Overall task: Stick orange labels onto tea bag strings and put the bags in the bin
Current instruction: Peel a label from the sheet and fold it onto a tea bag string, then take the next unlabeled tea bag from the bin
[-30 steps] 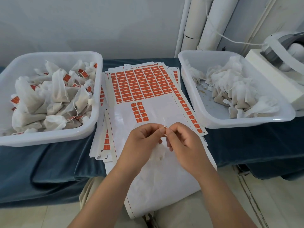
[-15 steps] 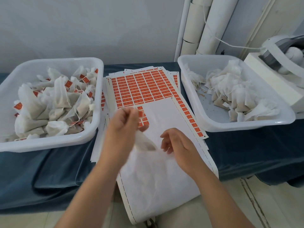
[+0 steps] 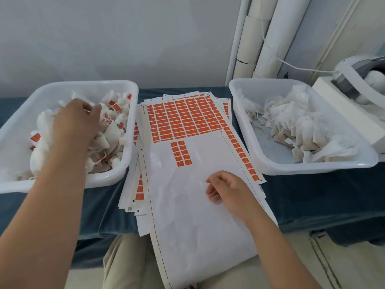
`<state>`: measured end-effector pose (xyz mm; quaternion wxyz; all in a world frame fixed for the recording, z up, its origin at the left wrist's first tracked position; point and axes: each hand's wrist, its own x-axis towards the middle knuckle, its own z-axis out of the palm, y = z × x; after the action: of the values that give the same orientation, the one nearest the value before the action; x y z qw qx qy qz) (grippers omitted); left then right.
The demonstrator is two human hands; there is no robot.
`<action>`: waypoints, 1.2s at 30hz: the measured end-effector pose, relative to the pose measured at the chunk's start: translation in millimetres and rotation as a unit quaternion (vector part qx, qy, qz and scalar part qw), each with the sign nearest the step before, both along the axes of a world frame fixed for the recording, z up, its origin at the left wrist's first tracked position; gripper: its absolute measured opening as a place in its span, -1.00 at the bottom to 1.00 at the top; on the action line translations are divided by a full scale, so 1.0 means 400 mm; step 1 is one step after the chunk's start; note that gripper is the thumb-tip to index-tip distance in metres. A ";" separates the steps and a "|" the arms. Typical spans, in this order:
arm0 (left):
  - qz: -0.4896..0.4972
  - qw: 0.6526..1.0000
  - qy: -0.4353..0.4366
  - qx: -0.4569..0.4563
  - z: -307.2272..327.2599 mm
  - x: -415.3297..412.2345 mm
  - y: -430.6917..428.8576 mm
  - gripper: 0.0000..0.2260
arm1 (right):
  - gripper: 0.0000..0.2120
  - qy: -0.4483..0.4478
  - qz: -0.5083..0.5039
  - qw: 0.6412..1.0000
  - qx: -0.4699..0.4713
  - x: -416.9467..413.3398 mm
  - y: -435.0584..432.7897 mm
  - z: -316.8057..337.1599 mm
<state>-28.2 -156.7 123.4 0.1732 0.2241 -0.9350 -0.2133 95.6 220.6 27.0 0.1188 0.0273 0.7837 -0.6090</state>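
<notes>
Left bin (image 3: 104,180): white plastic, rectangular with rounded corners. It is heaped with tea bags (image 3: 112,132) of white gauze, and many of them carry small orange tags on their strings.
Right bin (image 3: 312,170): same make, about half full of plain bags (image 3: 302,126), with fine crumbs on its floor.
Left hand (image 3: 75,119): inside the left bin, on top of the heap. The fingers are bent down among the bags; whether they pinch one cannot be told.
Right hand (image 3: 227,186): just above the bare backing paper (image 3: 198,215), fingers loosely curled and holding nothing.
Orange labels (image 3: 183,117): a grid of small rectangles on the top sheet of a stack that lies between the bins. The near part is peeled bare, apart from one strip along its right edge.
Surface (image 3: 312,195): covered in dark blue cloth.
Room: a pale wall (image 3: 104,38), white pipes (image 3: 270,38) in the corner and a white machine (image 3: 343,101) just beside the right bin.
</notes>
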 end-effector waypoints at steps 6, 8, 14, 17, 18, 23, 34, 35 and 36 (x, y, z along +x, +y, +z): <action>-0.018 0.995 -0.013 -0.099 -0.013 -0.015 0.017 -0.66 | -0.82 0.012 0.021 1.000 0.018 0.006 -0.001 0.031; -0.028 0.995 -0.066 -0.064 -0.014 -0.012 0.020 -0.64 | -0.86 0.058 0.021 0.998 0.030 0.015 0.006 0.073; -0.047 0.992 0.118 -0.019 0.027 0.024 0.037 -0.61 | -0.71 0.205 -0.127 0.957 0.161 -0.028 0.160 0.258; -0.098 0.965 0.242 0.023 0.071 0.062 0.082 -0.71 | -0.52 0.132 -0.104 0.904 0.392 -0.112 0.293 0.269; -0.119 0.954 0.272 0.036 0.088 0.082 0.110 -0.79 | -0.44 0.067 -0.081 0.880 0.464 -0.142 0.332 0.261; -0.219 0.925 0.300 0.080 0.092 0.202 0.285 -0.93 | -0.22 -0.190 -0.053 0.824 0.531 -0.226 0.428 0.206; -0.369 0.897 0.099 0.223 -0.102 0.332 0.456 -0.88 | -0.64 0.000 -0.163 0.869 0.467 -0.170 0.463 0.175; -0.370 0.897 0.089 0.227 -0.110 0.332 0.458 -0.90 | -0.81 0.047 -0.172 0.883 0.434 -0.149 0.458 0.177; -0.370 0.897 0.079 0.228 -0.116 0.332 0.461 -0.91 | -0.91 0.090 -0.184 0.897 0.393 -0.129 0.444 0.183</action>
<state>104.5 27.8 76.8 0.0994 -0.1224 -0.8596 -0.4860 43.9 398.2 100.3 -0.0868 0.1604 0.9475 -0.2627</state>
